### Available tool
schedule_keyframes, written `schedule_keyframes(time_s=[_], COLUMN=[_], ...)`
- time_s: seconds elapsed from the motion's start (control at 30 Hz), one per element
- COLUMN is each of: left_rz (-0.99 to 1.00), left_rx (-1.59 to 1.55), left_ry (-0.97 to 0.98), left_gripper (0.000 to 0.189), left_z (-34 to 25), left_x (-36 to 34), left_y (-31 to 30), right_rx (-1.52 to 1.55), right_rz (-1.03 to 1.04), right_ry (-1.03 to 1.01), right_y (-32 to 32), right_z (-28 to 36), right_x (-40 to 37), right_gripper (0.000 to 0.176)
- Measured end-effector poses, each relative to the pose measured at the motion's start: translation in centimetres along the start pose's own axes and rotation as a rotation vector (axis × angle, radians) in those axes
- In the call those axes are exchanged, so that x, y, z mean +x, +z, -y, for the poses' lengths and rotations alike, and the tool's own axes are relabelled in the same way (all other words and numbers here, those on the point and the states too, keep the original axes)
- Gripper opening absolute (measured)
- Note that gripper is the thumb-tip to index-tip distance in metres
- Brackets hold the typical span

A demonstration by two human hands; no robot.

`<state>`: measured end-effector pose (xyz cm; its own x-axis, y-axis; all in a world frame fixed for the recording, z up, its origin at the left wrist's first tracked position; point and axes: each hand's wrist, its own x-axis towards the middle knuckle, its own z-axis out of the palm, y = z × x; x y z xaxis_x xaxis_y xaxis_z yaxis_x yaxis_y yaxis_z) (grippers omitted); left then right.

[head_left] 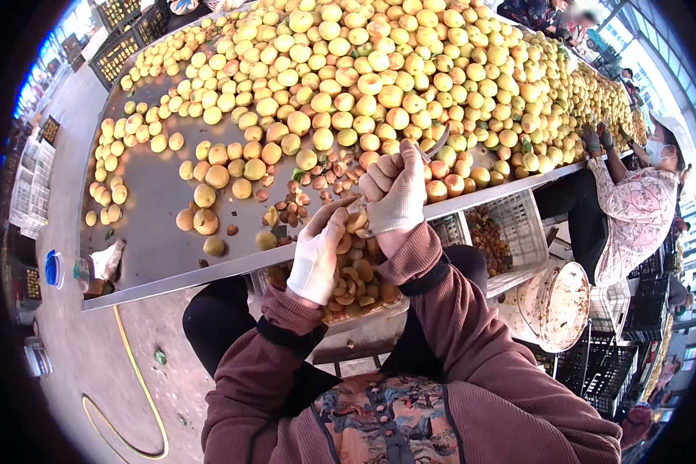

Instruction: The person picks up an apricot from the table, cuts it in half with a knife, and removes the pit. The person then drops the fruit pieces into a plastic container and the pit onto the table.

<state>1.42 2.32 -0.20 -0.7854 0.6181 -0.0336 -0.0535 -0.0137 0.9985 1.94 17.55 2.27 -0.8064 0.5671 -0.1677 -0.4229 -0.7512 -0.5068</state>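
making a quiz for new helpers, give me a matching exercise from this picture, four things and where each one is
Things
1 knife
2 pits
3 hose
4 bucket

Places
a on the ground at the left
b in the right hand
c at the right, lower than the table
d on the table, near its front edge

Pairs: 1-b, 2-d, 3-a, 4-c
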Motion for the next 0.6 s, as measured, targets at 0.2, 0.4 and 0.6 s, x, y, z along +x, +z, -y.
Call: schedule_keyframes(time_s=[0.2, 0.4, 0.6], left_rz=[-0.22, -0.094, 0.5], left_rx=[-0.1, -0.277, 0.515], left_ry=[0.121, 0.042, 0.155], left_gripper=[0.032, 0.029, 0.026], left_z=[1.3, -1.8, -0.4], left_x=[3.3, 1.9, -1.7], left_y=[-1.7, -4.7, -2.7], right_rx=[0.088, -0.055, -0.209], right_rz=[-0.077, -0.122, -0.044], right_ry=[-0.178, -0.225, -0.164], right_y=[-0.1, -0.4, -2.5], right_z=[0.7, 3.5, 6.1], right_x=[2.2, 1.3, -0.5], right_gripper=[0.034, 0.037, 0.036])
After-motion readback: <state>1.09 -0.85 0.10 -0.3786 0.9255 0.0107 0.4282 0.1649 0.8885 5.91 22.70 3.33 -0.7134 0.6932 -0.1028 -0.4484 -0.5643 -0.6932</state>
